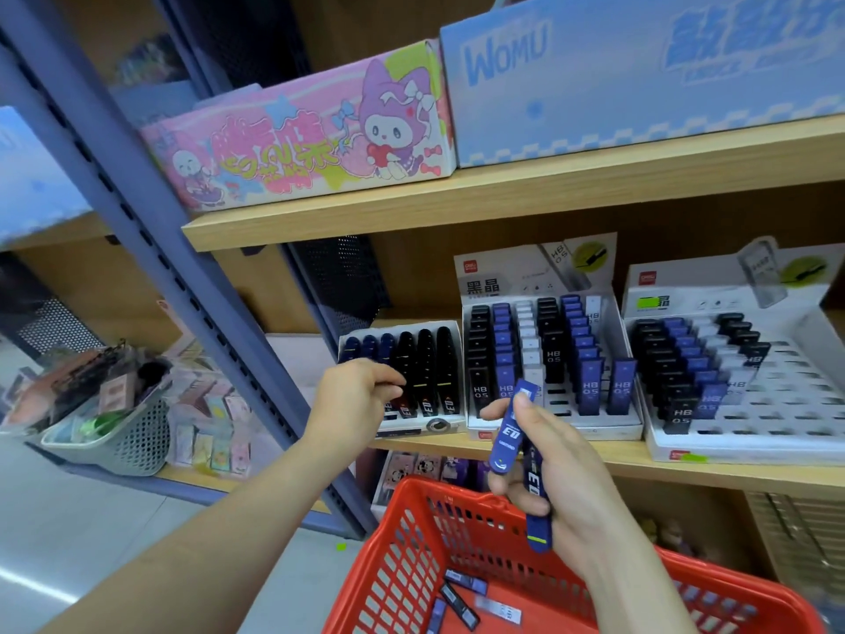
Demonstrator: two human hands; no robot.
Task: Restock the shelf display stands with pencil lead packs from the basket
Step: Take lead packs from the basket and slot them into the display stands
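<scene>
Grey basket (137,434) left, pink box (297,135) overhead; right grip (564,473) holds packs (505,439).

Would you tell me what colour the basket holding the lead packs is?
Red, a perforated plastic basket; clearest in the head view.

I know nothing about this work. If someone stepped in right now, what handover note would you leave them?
Left hand: pinches a black plastic lead pack in the small white cardboard stand on the left.
Right hand: grips flat blue plastic lead packs above the red plastic mesh basket.
Done: the small stand's rows look filled.
Left: place the held packs; several loose packs lie in the basket; the middle white stand has some empty slots and the right white stand has many.
</scene>
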